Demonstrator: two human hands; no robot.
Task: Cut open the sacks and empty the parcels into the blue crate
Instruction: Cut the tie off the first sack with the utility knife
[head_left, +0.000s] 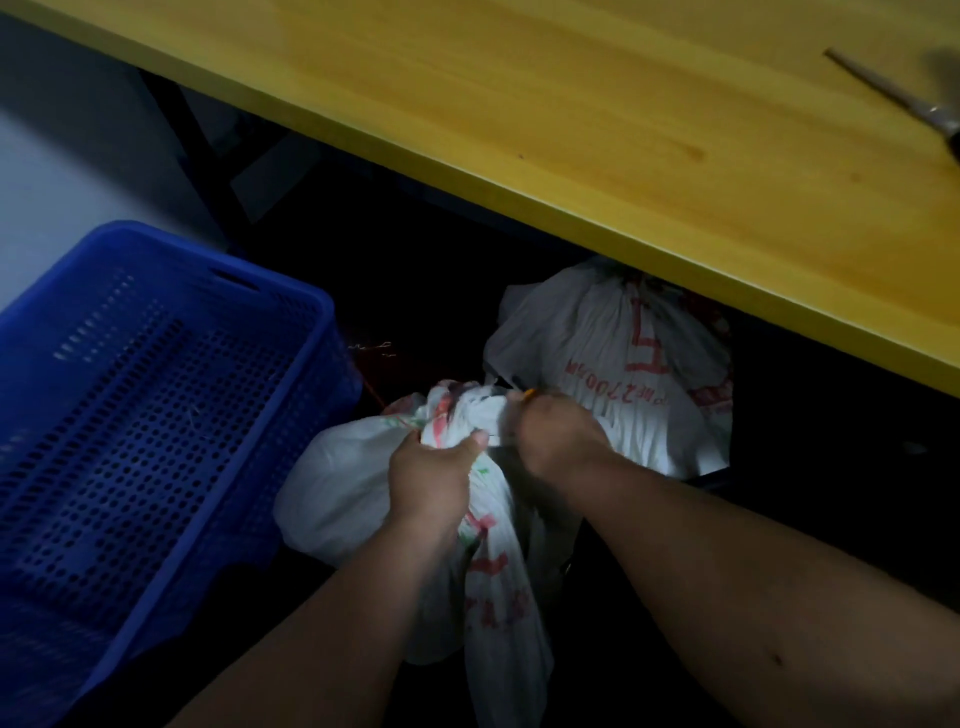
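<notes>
The left hand (436, 473) grips the gathered neck of the near sack (363, 499) on the floor, likely to hold it taut, while the right hand (556, 431) closes on the tied top, perhaps with something small and yellow. The blue crate (171, 384) waits just left; a second sack (613, 364) sits farther under the tabletop (623, 130).

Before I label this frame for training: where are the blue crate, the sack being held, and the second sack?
blue crate (311, 304), head view, far rim.
held sack (332, 488), head view, bulging left side.
second sack (587, 332), head view, upper front.
</notes>
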